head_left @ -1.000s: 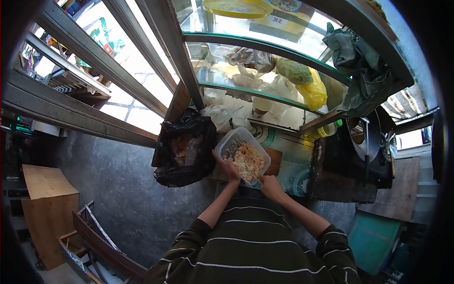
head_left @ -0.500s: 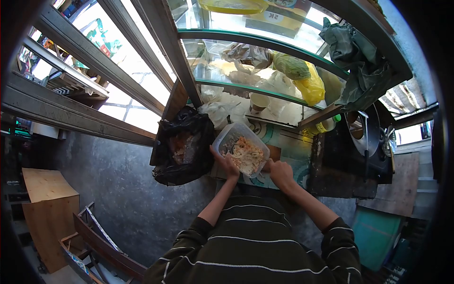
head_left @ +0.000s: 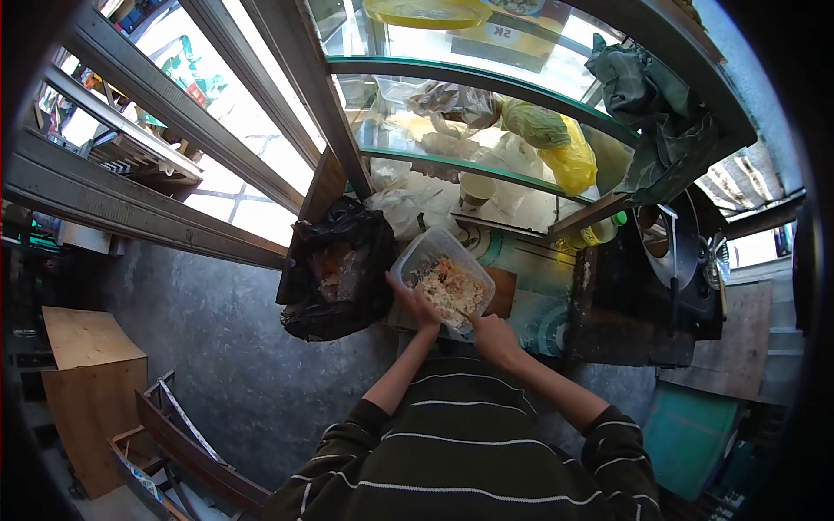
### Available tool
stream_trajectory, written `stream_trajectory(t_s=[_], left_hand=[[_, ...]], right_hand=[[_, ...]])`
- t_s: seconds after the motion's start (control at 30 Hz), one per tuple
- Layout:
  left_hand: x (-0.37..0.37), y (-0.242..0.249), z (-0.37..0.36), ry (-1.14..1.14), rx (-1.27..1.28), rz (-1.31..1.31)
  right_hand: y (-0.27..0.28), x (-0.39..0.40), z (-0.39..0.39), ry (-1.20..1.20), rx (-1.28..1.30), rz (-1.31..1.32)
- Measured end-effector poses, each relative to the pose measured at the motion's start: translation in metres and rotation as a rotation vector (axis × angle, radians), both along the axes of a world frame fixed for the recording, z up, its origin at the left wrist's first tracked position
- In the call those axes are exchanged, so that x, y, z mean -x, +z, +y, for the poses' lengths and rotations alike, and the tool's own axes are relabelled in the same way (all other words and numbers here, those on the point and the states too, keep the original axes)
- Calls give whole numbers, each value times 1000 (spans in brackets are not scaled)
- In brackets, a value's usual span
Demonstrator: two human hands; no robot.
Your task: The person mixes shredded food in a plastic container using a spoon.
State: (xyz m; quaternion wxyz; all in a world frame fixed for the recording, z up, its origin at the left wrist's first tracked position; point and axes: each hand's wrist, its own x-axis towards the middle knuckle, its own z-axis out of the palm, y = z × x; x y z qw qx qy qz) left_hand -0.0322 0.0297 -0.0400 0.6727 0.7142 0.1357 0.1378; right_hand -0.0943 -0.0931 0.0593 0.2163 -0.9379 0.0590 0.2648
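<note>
A clear plastic container [head_left: 420,252] holds a crumbly pale and orange food mixture [head_left: 452,288]. My left hand [head_left: 417,304] grips the container's left side near its lower corner. Closed in a fist, my right hand [head_left: 495,339] is at the lower right rim, around a thin handle that reaches into the mixture; its far end is buried. Left of the container a black plastic bag [head_left: 369,252] stands open with reddish contents inside. A brown board [head_left: 503,293] shows on the counter beside the container's right side.
Behind the container stands a glass-shelved cabinet [head_left: 486,71] with a paper cup [head_left: 476,188], clear bags and a yellow bag [head_left: 572,161]. A yellow bottle [head_left: 595,233] lies near the black stove [head_left: 630,304] and a pan [head_left: 682,239] at right.
My right hand has moved left and slightly down, closer to my left hand. The mixture has shifted, and more of the brown board shows.
</note>
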Motion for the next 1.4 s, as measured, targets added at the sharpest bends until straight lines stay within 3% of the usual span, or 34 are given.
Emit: stream_trajectory(t_s=[0.13, 0.2, 0.27, 0.33, 0.47, 0.67, 0.73, 0.83, 0.97, 1.03, 1.17, 1.23, 1.4], left_hand=[[-3, 8, 0, -30, 21, -29], [-3, 5, -2, -58, 76, -72], [-5, 0, -2, -83, 124, -117], [-6, -3, -1, -32, -36, -1], [-5, 0, -2, -54, 117, -42], [-6, 10, -7, -112, 24, -109], [-6, 13, -7, -152, -48, -115], [-9, 14, -13, -145, -22, -108], [-8, 12, -13, -136, -22, -128], [-7, 13, -8, -139, -40, -92], [-7, 13, -5, -123, -41, -102], [-5, 8, -2, -95, 69, -90], [-5, 1, 1, -96, 19, -68]], right_hand=[[33, -26, -35, 107, 30, -5], [37, -37, -40, 46, 119, -200], [-3, -35, -32, 70, 173, -270], [-23, -11, -14, 161, 157, -194], [-1, 8, -31, 307, 216, -197], [4, -19, -45, 184, 377, -259], [-8, -18, -46, 192, 252, -71], [-14, -28, -51, 1, 98, -55], [-30, -36, -69, -21, -85, 16], [-9, -37, -66, -334, -285, 293], [-32, -17, -69, -411, -342, 333], [-43, 0, -70, -106, -285, -207], [30, 4, -39, -11, -73, -168]])
